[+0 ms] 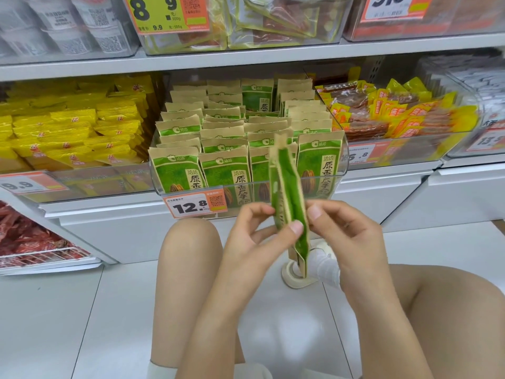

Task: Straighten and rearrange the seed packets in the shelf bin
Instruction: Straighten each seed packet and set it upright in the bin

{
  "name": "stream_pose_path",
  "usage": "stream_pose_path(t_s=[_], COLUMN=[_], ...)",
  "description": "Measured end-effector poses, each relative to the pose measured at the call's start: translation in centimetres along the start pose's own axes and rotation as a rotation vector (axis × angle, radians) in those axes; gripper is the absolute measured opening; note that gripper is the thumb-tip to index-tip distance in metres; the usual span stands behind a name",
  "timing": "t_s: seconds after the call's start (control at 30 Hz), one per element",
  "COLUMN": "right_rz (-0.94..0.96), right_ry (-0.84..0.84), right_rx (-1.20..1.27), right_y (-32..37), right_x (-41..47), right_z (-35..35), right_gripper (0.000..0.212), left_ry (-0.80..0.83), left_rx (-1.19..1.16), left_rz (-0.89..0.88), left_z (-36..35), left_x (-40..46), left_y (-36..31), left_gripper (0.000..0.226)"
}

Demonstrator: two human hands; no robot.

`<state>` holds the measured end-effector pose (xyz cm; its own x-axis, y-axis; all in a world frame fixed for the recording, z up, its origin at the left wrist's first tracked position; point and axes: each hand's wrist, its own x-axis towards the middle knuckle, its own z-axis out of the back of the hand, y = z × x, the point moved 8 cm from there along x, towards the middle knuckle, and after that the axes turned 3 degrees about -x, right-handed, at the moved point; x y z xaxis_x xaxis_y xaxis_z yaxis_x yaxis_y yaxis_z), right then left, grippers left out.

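Note:
A clear plastic shelf bin (345,160) holds several rows of upright green-and-tan seed packets (224,170). In front of the bin I hold a pair of the same green packets (287,192) edge-on and upright, pressed together. My left hand (257,236) pinches them from the left, thumb on the near edge. From the right, my right hand (341,228) pinches them with thumb and fingers. The held packets hide part of the bin's front row.
Yellow snack bags (73,132) fill the bin on the left; orange-and-yellow packs (393,113) fill the bin on the right. A 12.8 price tag (195,205) hangs on the seed bin. My knees and a white shoe (314,266) are below, on the pale floor.

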<state>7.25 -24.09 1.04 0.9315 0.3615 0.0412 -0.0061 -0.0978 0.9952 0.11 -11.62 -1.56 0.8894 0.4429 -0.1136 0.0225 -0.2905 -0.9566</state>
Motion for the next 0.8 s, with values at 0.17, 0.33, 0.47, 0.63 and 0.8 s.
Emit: stream_pose_path(t_s=[0.17,0.33,0.47,0.63,0.8], right_rz=[-0.123,-0.177,-0.193,-0.168,-0.131], right_ry=[0.257,0.311,0.282,0.259,0.232], right_rx=[-0.028,0.088,0.041,0.040,0.040], right_y=[-1.7,-1.5,-1.6,-1.4,-0.9], right_x=[-0.8,-1.2,-1.0,-0.9,-0.8], right_z=[-2.9,-4.0,-3.4,-3.2,-3.2], right_gripper=[0.049,0.030,0.020,0.019,0.021], left_ry=[-0.206,-0.230,-0.201,-0.199,-0.168], left_rx=[-0.114,-0.126,-0.129,-0.171,-0.189], left_rz=[-0.122,-0.120,-0.114,-0.111,-0.081], left_z=[2.2,2.4,2.1,1.9,1.7], left_x=[0.0,-0.2,-0.1,-0.2,-0.1], left_y=[-1.7,-1.6,-1.6,-1.5,-1.3], left_gripper=[0.050,0.047,0.038,0.030,0.026])
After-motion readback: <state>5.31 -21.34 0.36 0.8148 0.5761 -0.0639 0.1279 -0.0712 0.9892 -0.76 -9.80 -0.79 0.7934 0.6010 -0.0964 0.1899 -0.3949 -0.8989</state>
